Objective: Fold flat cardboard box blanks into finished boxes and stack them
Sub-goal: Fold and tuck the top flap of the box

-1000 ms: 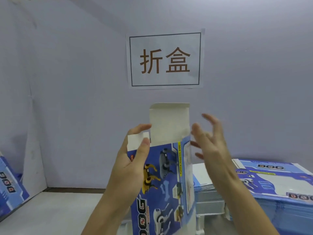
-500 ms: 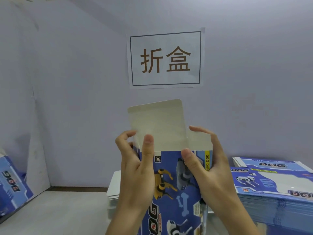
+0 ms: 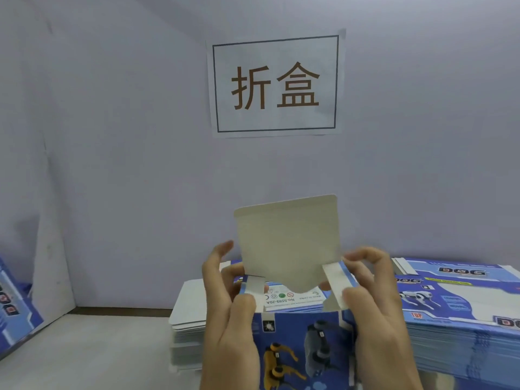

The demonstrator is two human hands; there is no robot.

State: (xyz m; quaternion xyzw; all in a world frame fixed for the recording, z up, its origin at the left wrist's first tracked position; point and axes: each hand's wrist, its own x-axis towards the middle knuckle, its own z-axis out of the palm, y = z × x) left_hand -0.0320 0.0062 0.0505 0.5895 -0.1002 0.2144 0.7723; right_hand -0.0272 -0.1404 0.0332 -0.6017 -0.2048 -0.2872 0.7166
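**Side flaps go in, lid flap still up**

The box (image 3: 304, 347) is now squared up and held upright between both hands in front of the person, above the surface (image 3: 84, 347), where a second ago it was still a half-flattened sleeve gripped by the left hand alone with the right hand spread and apart from it. Half a second ago both hands had closed on its upper corners; now the two small side flaps are being turned inward.

The left hand (image 3: 228, 313) grips the box's upper left corner, thumb pressing the left side flap (image 3: 253, 285) down over the opening and fingers curled behind. The right hand (image 3: 374, 305) mirrors it, thumb and curled fingers pinching the right side flap (image 3: 334, 280), which is bent partly in. The large lid flap (image 3: 287, 240) stands up behind them, its plain grey inner face toward the camera, not yet folded over.

In my judgement this end of the box is about halfway closed: once both side flaps lie flat, the lid flap must come forward and its tongue tuck in.

Behind the hands lie two piles of flat blanks: a white-faced pile (image 3: 188, 308) to the left and a printed blue stack (image 3: 455, 302) to the right. More blue printed card (image 3: 14, 311) leans at the far left edge. A paper sign (image 3: 275, 83) hangs on the wall.
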